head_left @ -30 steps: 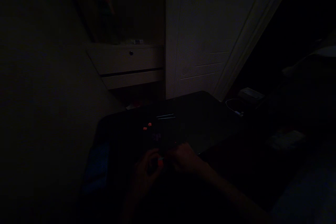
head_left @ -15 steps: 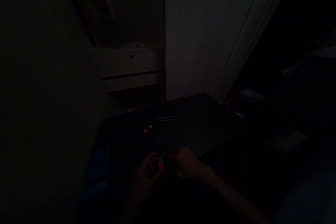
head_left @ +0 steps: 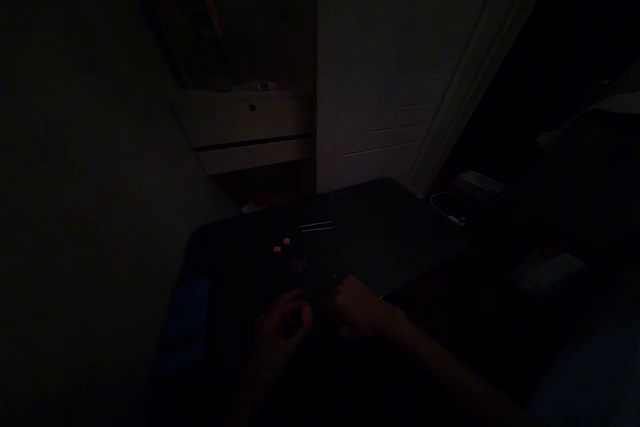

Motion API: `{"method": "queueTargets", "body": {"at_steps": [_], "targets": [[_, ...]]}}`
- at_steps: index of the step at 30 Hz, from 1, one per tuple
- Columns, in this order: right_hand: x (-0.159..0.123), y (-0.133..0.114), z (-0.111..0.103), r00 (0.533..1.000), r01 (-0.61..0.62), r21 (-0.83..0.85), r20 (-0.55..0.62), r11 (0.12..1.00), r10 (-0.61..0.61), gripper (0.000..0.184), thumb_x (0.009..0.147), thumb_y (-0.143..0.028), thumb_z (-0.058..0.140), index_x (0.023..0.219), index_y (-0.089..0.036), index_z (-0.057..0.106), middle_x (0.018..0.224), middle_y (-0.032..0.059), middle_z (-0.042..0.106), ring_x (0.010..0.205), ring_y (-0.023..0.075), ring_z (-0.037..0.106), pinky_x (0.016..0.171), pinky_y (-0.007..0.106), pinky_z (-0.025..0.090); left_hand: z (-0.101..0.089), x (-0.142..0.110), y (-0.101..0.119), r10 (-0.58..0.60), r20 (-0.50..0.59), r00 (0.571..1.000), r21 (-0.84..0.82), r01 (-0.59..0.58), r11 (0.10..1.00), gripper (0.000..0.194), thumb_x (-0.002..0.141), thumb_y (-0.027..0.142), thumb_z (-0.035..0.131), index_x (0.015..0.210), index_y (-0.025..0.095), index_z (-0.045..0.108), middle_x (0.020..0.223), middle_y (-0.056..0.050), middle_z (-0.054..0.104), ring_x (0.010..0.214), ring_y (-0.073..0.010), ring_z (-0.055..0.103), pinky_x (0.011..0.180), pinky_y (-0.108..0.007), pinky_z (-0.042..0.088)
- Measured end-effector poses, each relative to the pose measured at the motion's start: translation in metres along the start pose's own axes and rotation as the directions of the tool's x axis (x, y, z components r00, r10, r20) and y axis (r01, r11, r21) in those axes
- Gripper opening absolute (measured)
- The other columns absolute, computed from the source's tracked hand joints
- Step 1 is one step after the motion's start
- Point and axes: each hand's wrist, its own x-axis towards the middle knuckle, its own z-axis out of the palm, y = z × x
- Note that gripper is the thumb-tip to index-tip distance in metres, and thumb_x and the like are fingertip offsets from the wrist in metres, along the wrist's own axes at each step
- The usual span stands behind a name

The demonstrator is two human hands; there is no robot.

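Note:
The scene is very dark. My left hand (head_left: 277, 323) pinches a small orange-red piece (head_left: 307, 313) between thumb and fingers; a pale bit shows on it. Close by on the right, my right hand (head_left: 353, 303) is closed, its fingertips pointing at that piece. Whatever the right fingers hold is lost in shadow. Beyond the hands, a dim purplish cluster (head_left: 299, 265) lies on the dark table (head_left: 380, 220). Farther back are two small orange pieces, one (head_left: 277, 249) just left of the other (head_left: 287, 241). A thin pair of tweezers (head_left: 317, 226) lies to their right.
A bluish flat panel (head_left: 185, 320) is at the table's left side. Behind the table stand a drawer unit (head_left: 255, 127) and a pale door (head_left: 375, 80). To the right are a box (head_left: 477, 183), a white cable (head_left: 443, 197) and a pale packet (head_left: 555, 270).
The orange-red piece has turned slightly in my left hand. My right hand stays close beside it with little movement. The view has shifted slightly.

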Motion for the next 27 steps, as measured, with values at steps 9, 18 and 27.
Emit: {"method": "queueTargets", "body": {"at_steps": [9, 18, 27], "targets": [[0.004, 0.002, -0.007, 0.996, 0.079, -0.031, 0.051, 0.996, -0.077, 0.019, 0.089, -0.021, 0.061, 0.099, -0.02, 0.077, 0.101, 0.0085, 0.081, 0.092, 0.0256, 0.072, 0.071, 0.032, 0.042, 0.0, 0.0, -0.001, 0.018, 0.011, 1.0, 0.017, -0.018, 1.0, 0.043, 0.083, 0.039, 0.073, 0.124, 0.026, 0.071, 0.102, -0.005, 0.085, 0.076, -0.0206, 0.073, 0.077, -0.036, 0.061], [0.011, 0.002, -0.014, 0.987, 0.107, -0.068, 0.13, 0.992, -0.098, 0.019, 0.086, -0.023, 0.065, 0.1, -0.02, 0.078, 0.102, 0.0097, 0.081, 0.093, 0.0261, 0.072, 0.07, 0.032, 0.043, 0.0, 0.0, -0.005, 0.042, -0.004, 0.999, 0.023, -0.042, 0.999, 0.044, 0.079, 0.034, 0.075, 0.123, 0.028, 0.073, 0.103, -0.004, 0.084, 0.077, -0.0211, 0.075, 0.078, -0.036, 0.063], [0.008, 0.002, -0.009, 1.0, 0.006, 0.007, -0.011, 1.0, -0.006, 0.019, 0.095, -0.026, 0.06, 0.098, -0.021, 0.078, 0.1, 0.0075, 0.081, 0.09, 0.0232, 0.072, 0.072, 0.03, 0.042, 0.002, 0.0, -0.003, 0.118, -0.033, 0.992, 0.084, -0.115, 0.99, 0.036, 0.083, 0.033, 0.071, 0.118, 0.028, 0.076, 0.112, -0.006, 0.082, 0.085, -0.0225, 0.075, 0.08, -0.038, 0.064]]}}
